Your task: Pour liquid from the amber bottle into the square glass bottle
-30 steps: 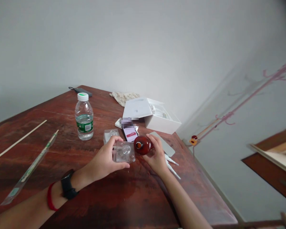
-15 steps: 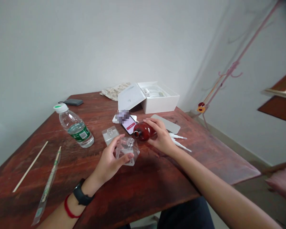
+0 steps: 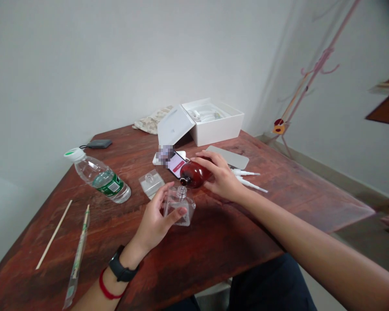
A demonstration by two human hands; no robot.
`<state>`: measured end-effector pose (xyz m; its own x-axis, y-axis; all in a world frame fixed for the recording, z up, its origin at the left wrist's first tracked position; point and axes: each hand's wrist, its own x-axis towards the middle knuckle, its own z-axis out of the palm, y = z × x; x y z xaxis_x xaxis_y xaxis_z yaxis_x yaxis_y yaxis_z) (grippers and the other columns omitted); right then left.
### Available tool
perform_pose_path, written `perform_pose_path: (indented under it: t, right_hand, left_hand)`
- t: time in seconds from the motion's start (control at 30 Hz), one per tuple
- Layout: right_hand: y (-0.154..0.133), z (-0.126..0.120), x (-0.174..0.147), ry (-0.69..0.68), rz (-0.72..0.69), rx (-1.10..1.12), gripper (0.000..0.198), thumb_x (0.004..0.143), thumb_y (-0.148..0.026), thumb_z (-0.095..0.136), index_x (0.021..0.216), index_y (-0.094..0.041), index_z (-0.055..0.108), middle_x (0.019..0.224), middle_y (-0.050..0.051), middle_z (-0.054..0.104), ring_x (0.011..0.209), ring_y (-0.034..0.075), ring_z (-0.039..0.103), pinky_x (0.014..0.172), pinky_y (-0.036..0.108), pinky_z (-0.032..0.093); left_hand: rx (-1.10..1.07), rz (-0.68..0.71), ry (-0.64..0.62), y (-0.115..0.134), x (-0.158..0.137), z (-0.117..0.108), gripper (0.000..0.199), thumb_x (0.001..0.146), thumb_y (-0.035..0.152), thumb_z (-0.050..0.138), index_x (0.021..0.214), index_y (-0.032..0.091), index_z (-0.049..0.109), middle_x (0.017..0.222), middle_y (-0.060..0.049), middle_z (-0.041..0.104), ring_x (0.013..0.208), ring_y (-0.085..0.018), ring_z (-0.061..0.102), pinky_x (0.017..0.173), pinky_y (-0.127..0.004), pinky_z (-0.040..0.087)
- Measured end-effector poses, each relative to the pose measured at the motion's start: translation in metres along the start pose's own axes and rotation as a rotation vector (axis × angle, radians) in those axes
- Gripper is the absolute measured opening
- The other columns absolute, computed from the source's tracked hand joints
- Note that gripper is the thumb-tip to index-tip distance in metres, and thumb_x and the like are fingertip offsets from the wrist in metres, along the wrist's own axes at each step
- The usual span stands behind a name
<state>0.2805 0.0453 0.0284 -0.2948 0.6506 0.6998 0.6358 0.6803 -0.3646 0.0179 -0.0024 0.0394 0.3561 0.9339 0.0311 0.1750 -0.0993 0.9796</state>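
My left hand [image 3: 160, 216] is closed around a clear square bottle [image 3: 182, 211], which stands uncapped on the table with its threaded neck up. In my right hand [image 3: 222, 177] is a reddish-brown bottle [image 3: 194, 173], tipped over so that its open mouth points left and down, just above the clear bottle's neck. Whether liquid runs between them I cannot make out. A second clear square bottle [image 3: 151, 183] stands behind my left hand. Two white pump heads [image 3: 248, 181] with pointed ends lie to the right of my right hand.
A tilted water bottle [image 3: 105, 179] with a green label is at the left. Nearer lie a bare chopstick [image 3: 54, 234] and wrapped chopsticks [image 3: 79, 255]. Behind are a phone [image 3: 175, 164], an open white box [image 3: 218, 125], a grey flat piece [image 3: 228, 157] and a dark case [image 3: 100, 144].
My right hand has tipped the brown bottle further, bringing its mouth close over the clear bottle's neck. The whole view has shifted slightly.
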Motion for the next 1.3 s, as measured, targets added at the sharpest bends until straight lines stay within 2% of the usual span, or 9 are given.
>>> perform_pose_path:
  t: [0.3,0.5,0.77,1.03,1.3]
  right_hand:
    - [0.000,-0.002,0.000,0.014,-0.049,-0.067,0.077,0.079,-0.001,0.058,0.149,-0.033,0.056,0.152,0.010,0.055,0.146,0.036,0.048,0.120,0.065,0.040]
    - [-0.003,-0.004,0.001,0.031,-0.068,-0.089,0.079,0.080,-0.001,0.060,0.150,-0.038,0.054,0.154,0.006,0.056,0.149,0.038,0.046,0.120,0.068,0.038]
    - [-0.010,-0.008,0.001,0.041,-0.045,-0.125,0.082,0.082,0.002,0.063,0.149,-0.045,0.055,0.157,0.002,0.055,0.153,0.040,0.041,0.125,0.075,0.026]
    - [-0.013,-0.011,0.001,0.039,-0.063,-0.180,0.082,0.080,0.004,0.063,0.147,-0.043,0.056,0.159,0.003,0.053,0.156,0.040,0.038,0.126,0.075,0.023]
    - [-0.012,-0.012,0.001,0.057,-0.070,-0.197,0.085,0.081,0.004,0.067,0.147,-0.048,0.056,0.163,0.000,0.049,0.157,0.040,0.036,0.126,0.076,0.024]
  left_hand:
    - [-0.048,-0.015,-0.018,0.005,-0.002,0.003,0.096,0.079,0.070,0.084,0.149,0.015,0.045,0.134,-0.017,0.067,0.118,-0.032,0.070,0.103,-0.040,0.054]
    - [-0.063,-0.021,-0.014,0.005,-0.003,0.005,0.093,0.080,0.067,0.085,0.148,0.016,0.046,0.132,-0.016,0.069,0.117,-0.032,0.070,0.101,-0.039,0.056]
    - [-0.057,-0.030,-0.008,0.006,-0.003,0.006,0.091,0.081,0.067,0.084,0.147,0.017,0.046,0.131,-0.016,0.070,0.118,-0.033,0.071,0.100,-0.040,0.056]
    - [-0.068,-0.008,-0.011,0.004,-0.003,0.007,0.085,0.082,0.065,0.085,0.142,0.017,0.047,0.128,-0.015,0.071,0.116,-0.032,0.071,0.103,-0.040,0.054]
    - [-0.039,0.003,0.006,0.003,-0.004,0.008,0.083,0.081,0.066,0.084,0.141,0.019,0.050,0.127,-0.014,0.072,0.118,-0.033,0.070,0.103,-0.042,0.054]
